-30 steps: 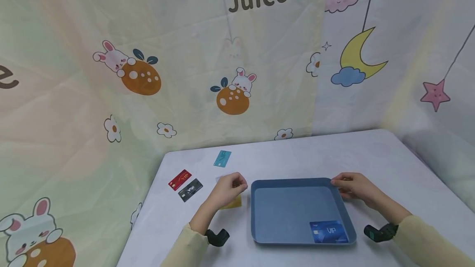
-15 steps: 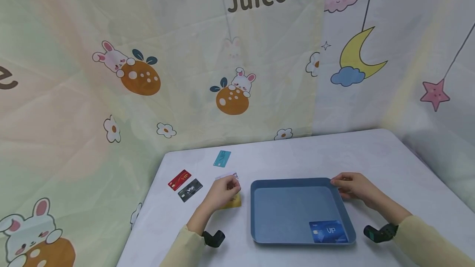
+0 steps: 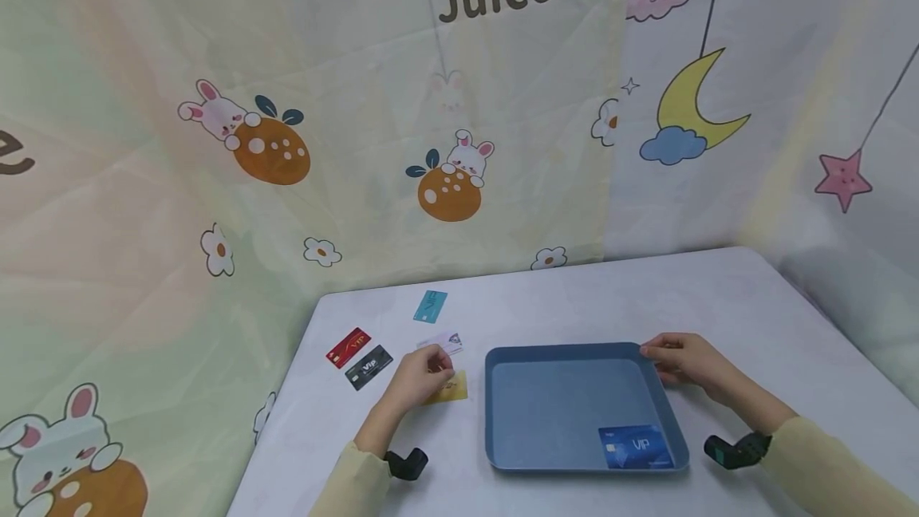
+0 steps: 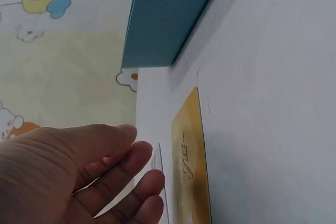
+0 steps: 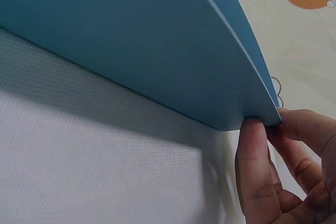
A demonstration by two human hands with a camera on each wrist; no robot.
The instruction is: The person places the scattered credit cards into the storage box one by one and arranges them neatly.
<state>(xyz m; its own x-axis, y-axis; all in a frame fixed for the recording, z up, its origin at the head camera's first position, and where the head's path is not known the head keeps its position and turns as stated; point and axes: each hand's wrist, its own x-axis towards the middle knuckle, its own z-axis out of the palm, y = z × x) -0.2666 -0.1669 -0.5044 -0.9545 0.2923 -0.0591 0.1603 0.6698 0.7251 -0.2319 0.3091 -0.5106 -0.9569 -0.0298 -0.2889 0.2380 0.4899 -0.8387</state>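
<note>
My left hand (image 3: 420, 376), fingers loosely bent and holding nothing, hovers over the near-left side of a gold VIP card (image 3: 451, 388). In the left wrist view the fingertips show beside that gold card (image 4: 188, 153), apart from it. Just beyond lies a white card (image 3: 451, 342), partly covered by the hand. My right hand (image 3: 689, 359) grips the far right corner of a blue tray (image 3: 574, 353); in the right wrist view, thumb and fingers pinch the rim of the tray (image 5: 157, 51). A blue VIP card (image 3: 636, 447) lies in the tray's near right corner.
A red card (image 3: 348, 348) and a black card (image 3: 368, 368) lie side by side on the white table (image 3: 560, 305), at the left. Farther back is a teal card (image 3: 430, 306). A printed cloth backdrop (image 3: 373, 182) stands behind the table.
My left hand has drawn left and slightly nearer, from beside the tray to over the gold card, uncovering more of the white card. The right hand stays at the tray's corner.
</note>
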